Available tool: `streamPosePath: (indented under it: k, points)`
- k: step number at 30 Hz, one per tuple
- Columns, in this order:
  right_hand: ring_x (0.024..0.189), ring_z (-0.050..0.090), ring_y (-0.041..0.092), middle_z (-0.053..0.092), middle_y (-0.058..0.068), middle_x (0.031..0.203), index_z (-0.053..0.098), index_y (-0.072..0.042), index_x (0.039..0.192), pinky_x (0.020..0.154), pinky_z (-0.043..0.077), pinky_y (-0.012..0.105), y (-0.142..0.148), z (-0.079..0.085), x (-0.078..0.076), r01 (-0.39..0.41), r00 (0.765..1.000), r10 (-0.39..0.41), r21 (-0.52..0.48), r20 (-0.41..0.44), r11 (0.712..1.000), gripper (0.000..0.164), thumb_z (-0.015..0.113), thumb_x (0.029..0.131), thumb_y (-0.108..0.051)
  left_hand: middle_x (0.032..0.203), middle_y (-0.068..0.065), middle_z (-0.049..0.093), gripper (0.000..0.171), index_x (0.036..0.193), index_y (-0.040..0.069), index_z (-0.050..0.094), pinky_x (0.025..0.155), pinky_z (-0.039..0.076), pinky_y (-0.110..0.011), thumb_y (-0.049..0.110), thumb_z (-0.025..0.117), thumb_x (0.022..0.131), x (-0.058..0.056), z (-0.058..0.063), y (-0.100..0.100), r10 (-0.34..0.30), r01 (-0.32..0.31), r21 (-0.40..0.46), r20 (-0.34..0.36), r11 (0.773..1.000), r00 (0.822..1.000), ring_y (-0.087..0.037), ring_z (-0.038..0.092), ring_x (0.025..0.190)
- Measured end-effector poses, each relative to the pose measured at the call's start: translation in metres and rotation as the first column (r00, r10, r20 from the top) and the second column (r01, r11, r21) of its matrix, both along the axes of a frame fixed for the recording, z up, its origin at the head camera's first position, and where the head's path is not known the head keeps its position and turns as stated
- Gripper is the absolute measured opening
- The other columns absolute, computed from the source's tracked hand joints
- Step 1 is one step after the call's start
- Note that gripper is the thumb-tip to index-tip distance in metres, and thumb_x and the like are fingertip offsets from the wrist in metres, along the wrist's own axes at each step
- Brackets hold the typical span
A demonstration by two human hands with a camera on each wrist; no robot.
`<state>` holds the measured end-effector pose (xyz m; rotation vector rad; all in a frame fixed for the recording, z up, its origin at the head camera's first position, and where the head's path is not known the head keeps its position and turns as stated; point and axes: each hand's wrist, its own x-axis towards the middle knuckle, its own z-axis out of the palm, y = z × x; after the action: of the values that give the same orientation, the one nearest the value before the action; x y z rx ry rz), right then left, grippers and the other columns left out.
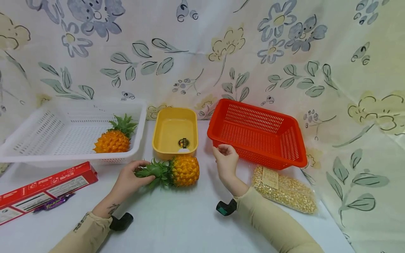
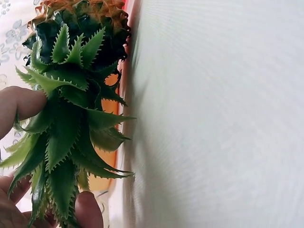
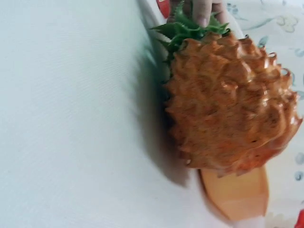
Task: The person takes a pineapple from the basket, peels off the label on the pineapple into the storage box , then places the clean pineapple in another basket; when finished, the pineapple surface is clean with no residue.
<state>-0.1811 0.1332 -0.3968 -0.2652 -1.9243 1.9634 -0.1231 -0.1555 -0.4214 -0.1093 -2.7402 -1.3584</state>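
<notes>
An orange pineapple (image 1: 185, 171) with a spiky green crown lies sideways at the front of the yellow tub (image 1: 175, 130). My left hand (image 1: 131, 177) holds it by the crown leaves (image 2: 64, 137), thumb on the near side and fingers on the far side. The right wrist view shows the fruit's bumpy body (image 3: 230, 99) close up, with left fingertips at its crown. My right hand (image 1: 227, 163) hovers at the near left corner of the red basket (image 1: 257, 135), fingers loosely bent and holding nothing.
A white basket (image 1: 71, 160) at the left contains another pineapple (image 1: 114, 140). Before it lie a red box (image 1: 47, 189) and a purple-wrapped bar (image 1: 53, 203). A bag of yellow kernels (image 1: 284, 191) lies by my right forearm. Floral cloth hangs behind the containers.
</notes>
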Motion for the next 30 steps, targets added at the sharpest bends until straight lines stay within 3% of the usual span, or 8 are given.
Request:
streamPosePath:
  k: [9, 16, 22, 27, 30]
  points:
    - [0.049, 0.047, 0.010, 0.055, -0.004, 0.065, 0.057, -0.006, 0.082, 0.043, 0.041, 0.020, 0.006, -0.012, -0.009, 0.105, 0.992, -0.100, -0.062, 0.075, 0.993, 0.020, 0.073, 0.078, -0.018, 0.120, -0.019, 0.052, 0.050, 0.117, 0.007, 0.058, 0.083, 0.044, -0.049, 0.020, 0.078, 0.073, 0.000, 0.001, 0.000, -0.008, 0.008, -0.041, 0.000, 0.999, 1.000, -0.036, 0.050, 0.105]
    - [0.051, 0.048, 0.014, 0.057, 0.000, 0.068, 0.059, -0.004, 0.087, 0.047, 0.044, 0.024, 0.008, -0.012, -0.014, 0.149, 0.976, -0.129, -0.107, 0.174, 0.983, 0.032, 0.074, 0.078, -0.031, 0.126, -0.021, 0.047, 0.065, 0.125, 0.003, 0.052, 0.093, 0.038, -0.056, 0.024, 0.080, 0.071, 0.002, 0.007, 0.003, -0.065, 0.059, -0.078, -0.071, 0.995, 0.995, -0.038, 0.044, 0.116]
    - [0.047, 0.046, 0.014, 0.057, 0.007, 0.069, 0.059, 0.000, 0.087, 0.048, 0.044, 0.024, 0.007, -0.010, -0.018, 0.173, 0.976, -0.147, -0.160, 0.161, 0.972, 0.031, 0.072, 0.080, -0.027, 0.131, -0.022, 0.044, 0.075, 0.128, 0.006, 0.048, 0.093, 0.036, -0.060, 0.034, 0.082, 0.067, 0.009, 0.019, 0.013, -0.086, 0.068, -0.197, -0.083, 0.978, 0.993, -0.040, 0.040, 0.119]
    - [0.048, 0.047, 0.015, 0.058, 0.014, 0.071, 0.060, -0.002, 0.084, 0.048, 0.044, 0.023, 0.006, -0.009, -0.019, 0.184, 0.971, -0.158, -0.141, 0.181, 0.973, 0.027, 0.071, 0.082, -0.027, 0.135, -0.021, 0.040, 0.078, 0.128, 0.008, 0.048, 0.098, 0.017, -0.069, 0.041, 0.080, 0.066, 0.014, 0.030, 0.027, -0.076, 0.049, -0.289, -0.083, 0.956, 0.994, -0.045, 0.036, 0.122]
    - [0.049, 0.049, 0.013, 0.059, 0.016, 0.076, 0.060, -0.002, 0.084, 0.049, 0.045, 0.023, 0.004, -0.008, -0.020, 0.188, 0.968, -0.159, -0.140, 0.195, 0.972, 0.026, 0.070, 0.082, -0.026, 0.133, -0.016, 0.044, 0.076, 0.128, 0.011, 0.049, 0.096, 0.011, -0.072, 0.043, 0.079, 0.066, 0.015, 0.037, 0.039, -0.079, 0.044, -0.299, -0.106, 0.953, 0.991, -0.042, 0.039, 0.121]
